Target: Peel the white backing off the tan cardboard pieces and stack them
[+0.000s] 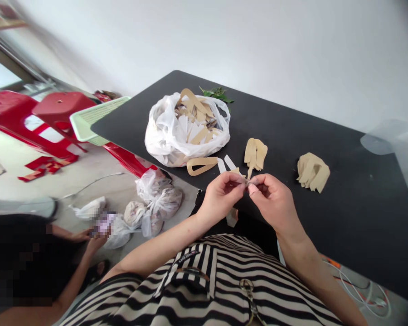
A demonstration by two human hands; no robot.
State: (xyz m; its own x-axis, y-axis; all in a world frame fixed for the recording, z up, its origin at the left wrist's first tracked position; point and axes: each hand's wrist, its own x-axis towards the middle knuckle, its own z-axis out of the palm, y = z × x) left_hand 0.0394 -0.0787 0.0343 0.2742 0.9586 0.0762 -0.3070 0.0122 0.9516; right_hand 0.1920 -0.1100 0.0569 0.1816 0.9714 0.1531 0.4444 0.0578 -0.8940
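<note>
Pinching a thin tan strip (249, 173) between their fingertips, my left hand (221, 194) and right hand (274, 199) meet over the near side of the black table (347, 154), both closed on it. Just beyond them lies 1 tan bundle (250, 151); a second bundle (306, 168) sits apart to the right. To the left, a looped band (202, 159) lies beside a white plastic bag (156, 145) of tan and white pieces, with green leaves (219, 93) at its far side.

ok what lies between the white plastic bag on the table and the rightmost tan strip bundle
In the head view, another tan strip bundle lies between them, on the black tabletop.
</note>
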